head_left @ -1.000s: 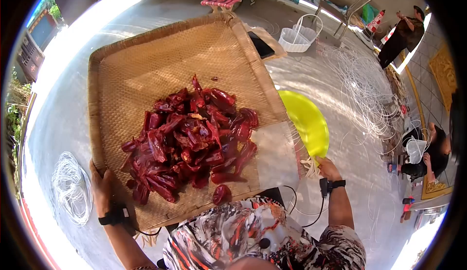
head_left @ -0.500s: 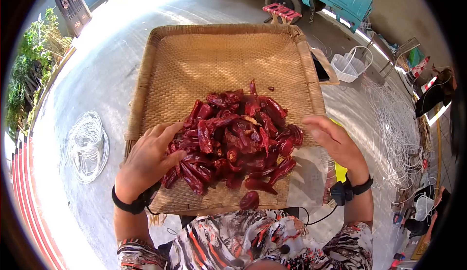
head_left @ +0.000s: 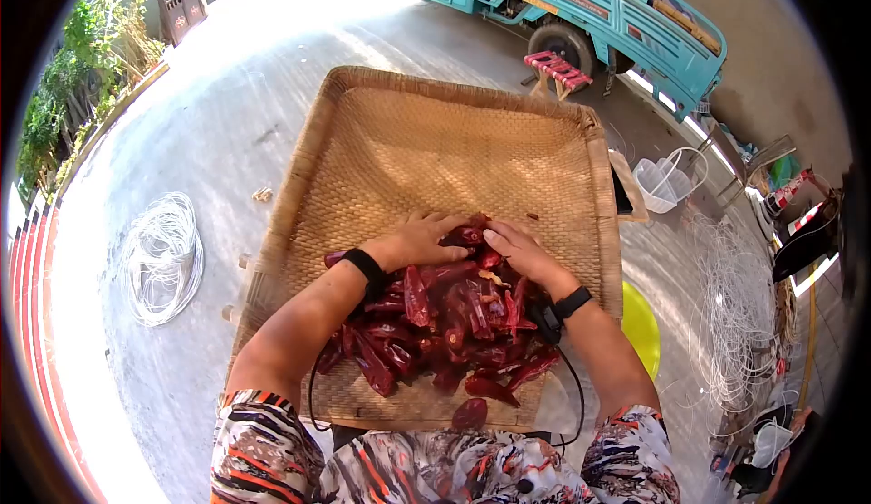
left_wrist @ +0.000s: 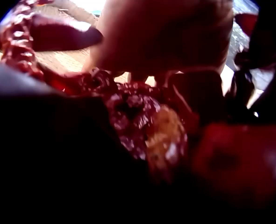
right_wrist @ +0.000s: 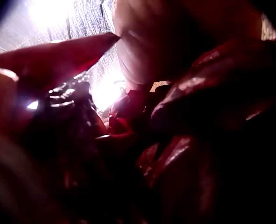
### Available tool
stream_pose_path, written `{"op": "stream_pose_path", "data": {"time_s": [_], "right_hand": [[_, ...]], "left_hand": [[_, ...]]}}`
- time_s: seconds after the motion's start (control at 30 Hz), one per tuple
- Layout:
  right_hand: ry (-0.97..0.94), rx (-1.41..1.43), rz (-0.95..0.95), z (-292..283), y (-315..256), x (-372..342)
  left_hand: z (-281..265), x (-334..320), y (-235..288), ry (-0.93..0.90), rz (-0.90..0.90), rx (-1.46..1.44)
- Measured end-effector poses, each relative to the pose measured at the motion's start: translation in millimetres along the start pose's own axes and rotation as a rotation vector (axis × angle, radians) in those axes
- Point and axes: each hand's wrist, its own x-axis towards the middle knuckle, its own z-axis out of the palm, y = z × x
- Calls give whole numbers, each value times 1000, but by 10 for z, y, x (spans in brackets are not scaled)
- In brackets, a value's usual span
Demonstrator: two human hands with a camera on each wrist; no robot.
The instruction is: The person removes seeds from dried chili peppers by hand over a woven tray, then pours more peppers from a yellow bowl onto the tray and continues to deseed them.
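Note:
A pile of dried red chili peppers lies on a square woven tray in front of me. My left hand reaches over the pile and rests on its far side, fingers extended. Beside it, my right hand lies against the far right of the pile, its thumb close to the left fingers. A few chilies show between the two hands. In the left wrist view, chilies crowd under the palm. Darkness hides much of the right wrist view, where a pointed chili stands out beside the hand.
One chili lies apart at the tray's near edge. A yellow-green round object shows beyond the tray's right side. White cord coils lie on the floor at left, loose white strands at right. A white basket stands back right.
My right hand has left the yellow-green object and my left hand the tray's edge. Both came over the tray, then onto the far side of the pile. The head view has turned too.

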Motion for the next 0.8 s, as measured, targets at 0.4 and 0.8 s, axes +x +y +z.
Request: {"op": "stream_pose_path", "data": {"time_s": [0.4,0.8], "right_hand": [[168,284,11,-131,-178,-499],[109,593,-287,-424,-1106,-1012]], "left_hand": [[-101,-205,73,283,307,-112],[-467,-1047,1067,59,229,-719]]}}
